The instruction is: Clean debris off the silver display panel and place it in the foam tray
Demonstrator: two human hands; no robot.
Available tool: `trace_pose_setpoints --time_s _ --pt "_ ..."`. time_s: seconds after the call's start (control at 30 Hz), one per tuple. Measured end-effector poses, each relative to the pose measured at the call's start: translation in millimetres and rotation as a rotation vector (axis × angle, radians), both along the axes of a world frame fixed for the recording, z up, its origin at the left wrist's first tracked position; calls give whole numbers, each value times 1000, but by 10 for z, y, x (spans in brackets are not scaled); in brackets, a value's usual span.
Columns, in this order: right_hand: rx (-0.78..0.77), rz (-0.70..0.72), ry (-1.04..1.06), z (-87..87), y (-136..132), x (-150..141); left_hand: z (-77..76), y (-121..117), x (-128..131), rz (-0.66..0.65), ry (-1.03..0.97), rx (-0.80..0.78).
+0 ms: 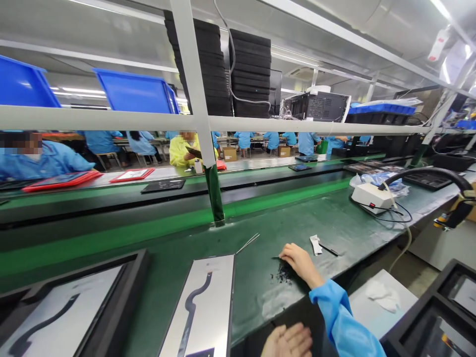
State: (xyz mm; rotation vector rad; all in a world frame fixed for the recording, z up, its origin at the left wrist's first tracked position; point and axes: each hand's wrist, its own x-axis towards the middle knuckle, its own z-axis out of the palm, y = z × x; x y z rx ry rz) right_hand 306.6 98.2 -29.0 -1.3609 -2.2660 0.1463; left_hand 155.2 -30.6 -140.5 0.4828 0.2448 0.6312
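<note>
My right hand (297, 262) rests palm down on the green bench mat (334, 223), its blue sleeve (338, 317) running in from the lower right. Its fingers are curled together, tips pinched at a thin dark sliver beside a scatter of small black scraps (284, 275). What the fingers hold is too small to name. My left hand (288, 341) shows only partly at the bottom edge, fingers lying flat and holding nothing. Left of it lies a silver panel (204, 307) with a black ribbon cable. Metal tweezers (248, 242) lie just beyond the panel.
A black tray (126, 292) holding another silver panel sits at lower left. A white scrap (315, 244) and a thin black stick (329, 249) lie right of my hand. A white box (372, 197) with cables, a black hose (427, 173), stacked black trays (439, 307). People in blue coats sit across the conveyor.
</note>
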Motion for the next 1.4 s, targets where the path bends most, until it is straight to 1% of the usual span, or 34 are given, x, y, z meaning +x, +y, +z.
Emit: trace_pose_setpoints --time_s 0.03,0.07,0.17,0.27,0.37,0.43,0.47,0.53,0.6,0.67,0.7,0.77,0.87,0.9,0.97,1.03,1.1,1.17,1.23,1.3,1.33,1.4 --pt "-3 27 8 -9 -65 -16 -28 55 26 30 -34 -2" --pt "-7 48 17 -20 -141 -29 -13 111 48 62 -76 -11" --pt "-16 90 37 -63 -407 -50 160 211 92 158 -190 -38" --pt "-23 120 48 -95 -701 -47 287 192 124 226 -249 -82" --pt "-28 165 57 -73 -929 -15 310 135 140 289 -263 -138" --pt "-21 181 82 -23 -967 10 325 112 135 314 -259 -186" --pt "-13 171 96 5 -940 15 341 106 128 315 -253 -214" --pt "8 123 112 48 -812 2 389 102 107 305 -232 -275" --pt "26 86 105 53 -651 -45 441 100 85 299 -207 -333" --pt "37 116 86 25 -553 -107 476 92 70 307 -182 -382" --pt "42 155 73 7 -551 -133 483 86 66 316 -169 -403" --pt "53 250 44 -23 -649 -154 478 70 67 350 -146 -437" --pt "84 351 12 -30 -941 -79 437 49 87 418 -115 -468" --pt "90 374 12 -23 -1027 -33 421 45 94 436 -105 -474" --pt "69 378 95 -5 -1110 65 398 45 106 455 -84 -481" --pt "30 287 251 17 -1042 143 393 50 108 448 -64 -487" --pt "8 148 394 42 -857 190 402 52 103 427 -45 -492" --pt "11 54 478 63 -666 218 414 43 101 423 -23 -489" --pt "31 -28 586 56 -598 241 418 23 109 441 12 -474" --pt "84 -170 728 -31 -720 259 413 -8 142 465 63 -452" --pt "116 -264 801 -119 -845 259 409 -26 171 471 95 -443" --pt "138 -454 951 -387 -1161 222 398 -68 261 473 169 -423"
